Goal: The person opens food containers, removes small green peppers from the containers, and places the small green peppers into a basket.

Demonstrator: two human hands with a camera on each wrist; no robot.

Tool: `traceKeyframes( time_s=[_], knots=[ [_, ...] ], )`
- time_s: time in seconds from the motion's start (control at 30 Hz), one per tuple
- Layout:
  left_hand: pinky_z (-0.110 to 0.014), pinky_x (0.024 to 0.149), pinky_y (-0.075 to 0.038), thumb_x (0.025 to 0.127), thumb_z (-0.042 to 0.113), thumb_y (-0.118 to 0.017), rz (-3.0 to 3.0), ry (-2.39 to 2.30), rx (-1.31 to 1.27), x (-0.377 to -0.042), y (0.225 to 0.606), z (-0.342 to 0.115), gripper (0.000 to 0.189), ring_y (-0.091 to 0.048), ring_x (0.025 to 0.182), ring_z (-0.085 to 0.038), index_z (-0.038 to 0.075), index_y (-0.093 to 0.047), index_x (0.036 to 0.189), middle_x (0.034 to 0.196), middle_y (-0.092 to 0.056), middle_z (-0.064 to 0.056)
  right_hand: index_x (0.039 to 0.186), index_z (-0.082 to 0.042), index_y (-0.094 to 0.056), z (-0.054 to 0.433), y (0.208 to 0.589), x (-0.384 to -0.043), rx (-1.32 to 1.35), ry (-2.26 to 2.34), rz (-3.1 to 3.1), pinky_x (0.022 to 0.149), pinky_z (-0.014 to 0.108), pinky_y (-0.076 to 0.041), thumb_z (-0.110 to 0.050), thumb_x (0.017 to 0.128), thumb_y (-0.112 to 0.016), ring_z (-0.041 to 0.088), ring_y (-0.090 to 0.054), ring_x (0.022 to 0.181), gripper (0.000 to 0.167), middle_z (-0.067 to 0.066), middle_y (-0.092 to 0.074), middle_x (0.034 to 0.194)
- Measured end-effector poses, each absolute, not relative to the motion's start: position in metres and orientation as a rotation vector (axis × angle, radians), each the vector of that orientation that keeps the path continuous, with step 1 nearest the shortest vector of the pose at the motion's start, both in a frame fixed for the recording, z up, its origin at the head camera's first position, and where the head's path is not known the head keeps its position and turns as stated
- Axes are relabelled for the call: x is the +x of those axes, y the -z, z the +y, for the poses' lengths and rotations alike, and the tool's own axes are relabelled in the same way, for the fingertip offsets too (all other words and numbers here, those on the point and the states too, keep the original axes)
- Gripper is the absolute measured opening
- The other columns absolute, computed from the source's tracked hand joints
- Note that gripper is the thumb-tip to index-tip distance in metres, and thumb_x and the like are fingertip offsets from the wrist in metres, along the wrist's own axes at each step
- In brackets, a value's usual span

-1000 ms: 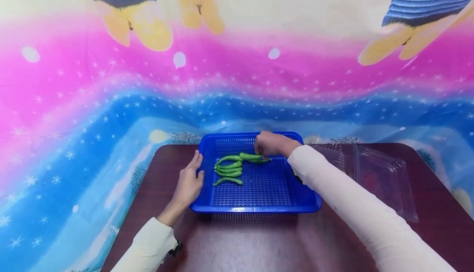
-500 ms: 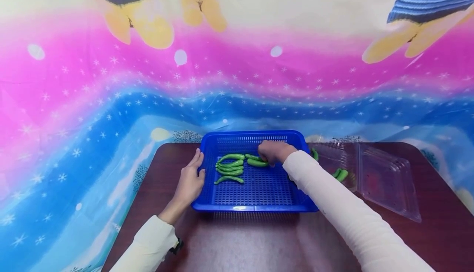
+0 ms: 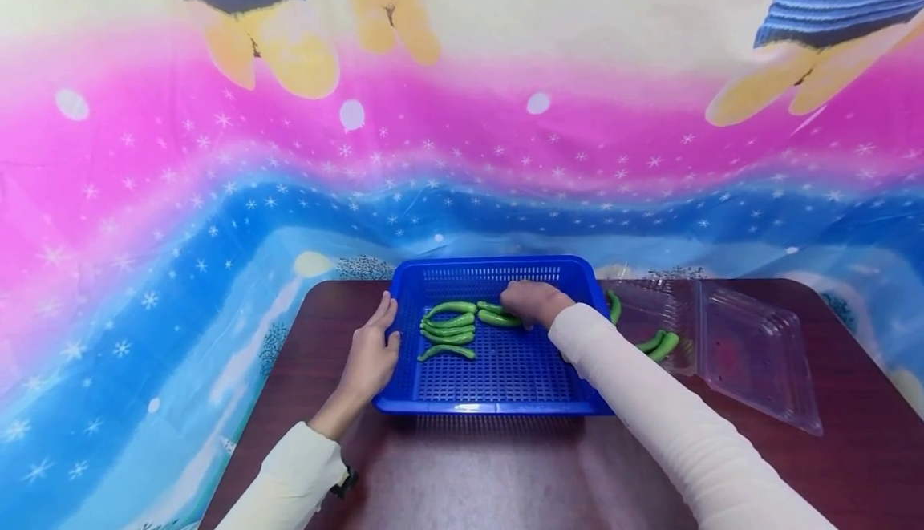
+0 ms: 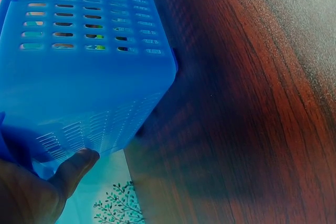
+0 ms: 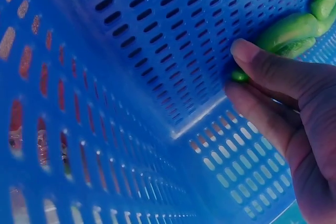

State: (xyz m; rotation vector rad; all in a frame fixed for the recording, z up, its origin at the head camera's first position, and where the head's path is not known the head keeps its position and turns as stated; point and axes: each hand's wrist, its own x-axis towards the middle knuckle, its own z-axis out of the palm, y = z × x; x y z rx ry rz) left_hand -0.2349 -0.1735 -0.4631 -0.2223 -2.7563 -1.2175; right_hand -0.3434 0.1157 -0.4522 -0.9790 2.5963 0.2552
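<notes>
A blue plastic basket [image 3: 498, 408] stands on the table, with several green chili peppers [image 3: 447, 329] lying side by side in its left half. Further right in it, two more green peppers [image 3: 500, 319] lie with their right ends under my right hand [image 3: 532, 301]. The right wrist view shows that hand's thumb and finger pinching a small green pepper tip [image 5: 240, 76] at the basket floor. My left hand [image 3: 370, 358] rests with straight fingers along the basket's left side; in the left wrist view, one finger [image 4: 79, 166] lies against the slotted outer wall.
A clear plastic clamshell box [image 3: 754, 354] lies spread out right of the basket, with several green peppers [image 3: 660, 345] in its left half, partly behind my right sleeve. The dark red wooden table [image 3: 476, 474] meets a printed cloth backdrop [image 3: 462, 137] at its far edge.
My right hand has moved slightly toward me, and the front pepper beneath it lies nearer to me. Peppers in the clear box have come out from behind my sleeve. My left hand stays put.
</notes>
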Motion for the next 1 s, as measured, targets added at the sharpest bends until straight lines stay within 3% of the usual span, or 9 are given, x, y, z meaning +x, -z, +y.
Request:
traceKeyframes(
  time_s=[0.2,0.27,0.4,0.5,0.67,0.77,0.87,1.0],
  knots=[
    [-0.041,0.097,-0.049,0.101,-0.002,-0.055,-2.756,1.221,-0.224,-0.235,0.462,-0.174,0.056,-0.033,0.15,-0.032,-0.005,-0.037,0.154,0.168,-0.026,-0.013,0.066,-0.017,-0.057,0.114,0.454,-0.346,-0.917,-0.294,2.638,0.065,0.03,-0.037,0.003,0.078,-0.081,0.014,-0.041,0.066,0.034,0.0,-0.061,0.076],
    [-0.042,0.098,-0.049,0.101,-0.002,-0.054,-2.755,1.225,-0.224,-0.235,0.462,-0.175,0.056,-0.032,0.15,-0.032,-0.005,-0.037,0.154,0.168,-0.026,-0.013,0.065,-0.017,-0.054,0.114,0.455,-0.346,-0.898,-0.306,2.649,0.064,0.031,-0.036,0.004,0.078,-0.08,0.014,-0.04,0.065,0.036,-0.001,-0.06,0.074],
    [-0.036,0.089,-0.053,0.101,-0.002,-0.054,-2.756,1.225,-0.219,-0.234,0.461,-0.175,0.056,-0.046,0.143,-0.035,-0.004,-0.037,0.154,0.168,-0.026,-0.012,0.062,-0.019,-0.043,0.116,0.455,-0.346,-0.88,-0.289,2.675,0.063,0.031,-0.033,0.006,0.078,-0.076,0.015,-0.035,0.063,0.044,-0.001,-0.054,0.07],
    [-0.034,0.081,-0.052,0.101,-0.002,-0.055,-2.753,1.221,-0.221,-0.234,0.461,-0.175,0.056,-0.05,0.14,-0.037,-0.004,-0.037,0.154,0.168,-0.026,-0.012,0.065,-0.018,-0.049,0.121,0.45,-0.347,-0.858,-0.21,2.699,0.063,0.03,-0.036,0.004,0.079,-0.079,0.013,-0.039,0.064,0.04,-0.001,-0.057,0.073],
    [-0.033,0.081,-0.05,0.101,-0.002,-0.055,-2.747,1.213,-0.229,-0.235,0.46,-0.175,0.056,-0.045,0.144,-0.037,-0.004,-0.037,0.154,0.168,-0.026,-0.012,0.071,-0.012,-0.058,0.137,0.422,-0.351,-0.869,0.111,2.67,0.064,0.028,-0.045,-0.006,0.085,-0.081,0.01,-0.044,0.062,0.027,-0.003,-0.052,0.069],
    [-0.031,0.074,-0.051,0.101,-0.002,-0.055,-2.75,1.216,-0.224,-0.235,0.46,-0.175,0.056,-0.059,0.129,-0.04,-0.003,-0.037,0.154,0.169,-0.026,-0.012,0.077,-0.01,-0.065,0.155,0.399,-0.355,-0.929,0.318,2.626,0.069,0.027,-0.049,-0.014,0.089,-0.079,0.008,-0.05,0.065,0.019,-0.004,-0.059,0.072],
    [-0.029,0.072,-0.05,0.1,-0.002,-0.055,-2.752,1.184,-0.222,-0.235,0.46,-0.175,0.056,-0.062,0.124,-0.041,-0.003,-0.038,0.154,0.168,-0.027,-0.012,0.089,-0.009,-0.072,0.18,0.379,-0.358,-0.964,0.435,2.627,0.073,0.03,-0.052,-0.017,0.093,-0.075,0.01,-0.059,0.073,0.01,0.003,-0.071,0.085],
    [-0.027,0.064,-0.047,0.1,-0.002,-0.055,-2.757,1.162,-0.222,-0.236,0.461,-0.175,0.056,-0.072,0.097,-0.038,-0.003,-0.039,0.154,0.168,-0.027,-0.012,0.097,-0.008,-0.074,0.221,0.36,-0.36,-0.904,0.473,2.701,0.072,0.033,-0.051,-0.017,0.099,-0.068,0.013,-0.06,0.074,0.011,0.008,-0.073,0.09]
  ],
)
